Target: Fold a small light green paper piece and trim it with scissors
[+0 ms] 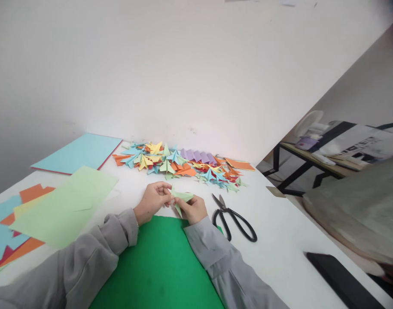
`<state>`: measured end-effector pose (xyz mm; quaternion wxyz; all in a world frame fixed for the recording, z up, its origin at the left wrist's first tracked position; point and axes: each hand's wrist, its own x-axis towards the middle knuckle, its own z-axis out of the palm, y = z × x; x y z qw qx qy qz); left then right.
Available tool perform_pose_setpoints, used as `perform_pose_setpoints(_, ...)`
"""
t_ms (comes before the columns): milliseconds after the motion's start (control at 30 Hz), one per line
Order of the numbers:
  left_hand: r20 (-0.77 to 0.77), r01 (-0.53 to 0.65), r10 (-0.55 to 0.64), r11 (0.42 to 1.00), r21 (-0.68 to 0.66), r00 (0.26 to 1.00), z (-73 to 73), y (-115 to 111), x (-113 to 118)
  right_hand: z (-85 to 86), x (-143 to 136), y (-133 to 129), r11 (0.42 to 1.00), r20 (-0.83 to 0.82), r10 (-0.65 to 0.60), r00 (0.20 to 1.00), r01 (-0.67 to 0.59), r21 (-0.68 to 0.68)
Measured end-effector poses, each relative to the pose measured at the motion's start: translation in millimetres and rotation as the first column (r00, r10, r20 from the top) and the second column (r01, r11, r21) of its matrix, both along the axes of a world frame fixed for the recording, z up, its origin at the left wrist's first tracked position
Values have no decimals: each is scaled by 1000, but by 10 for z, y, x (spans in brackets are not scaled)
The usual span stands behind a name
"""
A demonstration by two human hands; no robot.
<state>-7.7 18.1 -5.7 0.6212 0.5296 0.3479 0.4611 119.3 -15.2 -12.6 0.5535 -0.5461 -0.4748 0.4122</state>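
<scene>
A small light-green paper plane [184,196] is held between my two hands, above the far end of a green sheet [157,262]. My left hand [153,200] pinches its left tip with thumb and forefinger. On the other side, my right hand [194,209] grips the folded body, its fingers partly hiding the paper. Black-handled scissors [234,216] lie on the table to the right of my right hand, blades slightly apart. Beyond both hands spreads a pile of folded paper planes [170,162] in several colours.
At left lie a light-green sheet [95,184] over coloured paper scraps [3,210], and a light-blue stack [80,150] behind them. Orange paper [239,164] sits by the wall at back right. A black flat object [341,279] lies near the table's right edge.
</scene>
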Motion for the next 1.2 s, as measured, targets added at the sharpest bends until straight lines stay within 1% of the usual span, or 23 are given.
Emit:
perform_pose_setpoints(100, 6, 4, -4, 1000, 0, 1000, -2, -4, 11, -41, 21, 23, 999, -8, 31, 999, -31, 14)
perform_pose_setpoints(200, 16, 38, -37, 999, -29, 999, 2, -6, 17, -82, 33, 40, 997, -36, 72, 997, -71, 24)
perform_pose_setpoints(367, 23, 96, -96, 995, -35, 995, 14, -1, -6, -163, 56, 64, 993, -60, 111, 992, -109, 39)
perform_pose_setpoints(500, 69, 158, -151, 982, -105, 986, 26, 3, -30, -209, 87, 90, 984, -137, 175, 975, -174, 19)
perform_pose_setpoints(633, 140, 224, -200, 958, -178, 970, 21, 4, -37, -168, 93, 82, 971, -231, 228, 946, -237, -14)
perform_pose_setpoints(733, 188, 230, -195, 954, -190, 963, 11, 5, -30, -108, 83, 61, 960, -246, 273, 930, -280, 4)
perform_pose_setpoints(833, 192, 234, -199, 954, -185, 961, 13, 3, -29, -77, 74, 52, 950, -264, 309, 913, -310, 42)
perform_pose_setpoints(900, 184, 255, -220, 948, -191, 958, 24, 1, -37, -66, 69, 52, 945, -279, 326, 903, -324, 55)
perform_pose_setpoints(1033, 218, 329, -282, 917, -227, 934, 49, -1, -68, -11, 64, 37, 941, -308, 328, 893, -339, 20)
perform_pose_setpoints(1200, 269, 378, -311, 892, -249, 912, 49, -9, -81, 41, 82, 13, 926, -341, 367, 866, -375, 43)
